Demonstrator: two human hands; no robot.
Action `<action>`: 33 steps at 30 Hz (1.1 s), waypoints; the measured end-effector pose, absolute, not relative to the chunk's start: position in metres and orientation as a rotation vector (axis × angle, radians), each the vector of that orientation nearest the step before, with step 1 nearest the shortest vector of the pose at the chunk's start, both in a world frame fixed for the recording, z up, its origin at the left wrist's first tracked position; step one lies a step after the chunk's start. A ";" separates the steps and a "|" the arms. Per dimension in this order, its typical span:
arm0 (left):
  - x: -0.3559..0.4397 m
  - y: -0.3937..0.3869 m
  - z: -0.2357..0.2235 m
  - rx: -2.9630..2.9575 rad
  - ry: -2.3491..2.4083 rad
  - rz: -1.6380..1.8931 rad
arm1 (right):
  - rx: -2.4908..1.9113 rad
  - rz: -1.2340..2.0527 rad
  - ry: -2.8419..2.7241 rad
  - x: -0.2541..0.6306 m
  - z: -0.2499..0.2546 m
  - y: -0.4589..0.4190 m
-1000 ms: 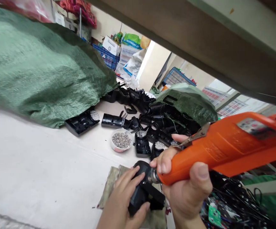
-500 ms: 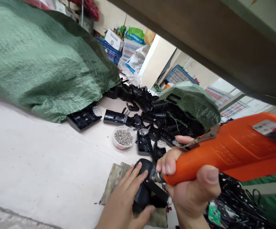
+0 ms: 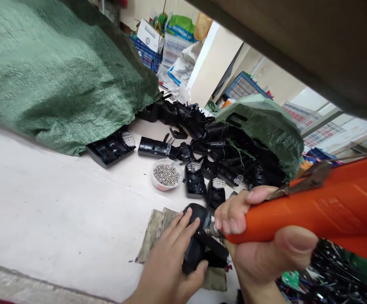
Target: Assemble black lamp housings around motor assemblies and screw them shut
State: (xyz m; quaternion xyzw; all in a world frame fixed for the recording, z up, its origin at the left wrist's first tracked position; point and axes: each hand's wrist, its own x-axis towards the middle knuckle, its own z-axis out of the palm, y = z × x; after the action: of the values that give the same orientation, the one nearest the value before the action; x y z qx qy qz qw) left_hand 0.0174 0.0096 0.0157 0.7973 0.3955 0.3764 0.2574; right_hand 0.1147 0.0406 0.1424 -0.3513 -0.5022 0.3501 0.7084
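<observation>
My left hand (image 3: 167,264) grips a black plastic housing (image 3: 196,253), which rests on a folded camouflage cloth (image 3: 153,236). My right hand (image 3: 262,249) is wrapped around an orange electric screwdriver (image 3: 329,207), and its metal bit meets the top of the housing. Just beyond the hands stand similar black housings with metal mesh discs (image 3: 195,181). A clear round tub of small silver screws (image 3: 167,176) sits to their left. The point where the bit enters the housing is hidden.
A heap of black plastic parts (image 3: 230,158) lies on the white table (image 3: 44,198), between green woven sacks (image 3: 59,71) (image 3: 265,131). Tangled black wires and a green circuit board (image 3: 290,279) lie at lower right. A dark overhead beam (image 3: 297,38) crosses the top right.
The view has drifted, so the table items sit higher and the hands further right. The screwdriver's bit stays on the housing, and both hands keep their hold.
</observation>
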 end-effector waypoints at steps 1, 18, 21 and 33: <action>0.018 0.009 0.017 2.132 1.078 1.012 | -0.778 0.766 -1.117 0.114 0.141 0.041; -0.011 0.149 0.085 2.306 1.586 0.483 | -0.828 0.366 -0.860 0.194 0.133 -0.031; -0.009 0.161 0.076 2.322 1.673 0.401 | -0.833 0.333 -0.860 0.198 0.131 -0.036; -0.015 0.139 0.086 2.088 1.534 0.799 | -1.157 0.530 -0.974 0.247 0.115 -0.048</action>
State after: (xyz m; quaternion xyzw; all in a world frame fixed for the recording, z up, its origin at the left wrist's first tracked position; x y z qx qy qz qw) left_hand -0.0154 0.1392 0.0865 0.7525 0.5526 0.2878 0.2135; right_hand 0.2474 -0.0481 0.1154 -0.5184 -0.4364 0.2377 0.6960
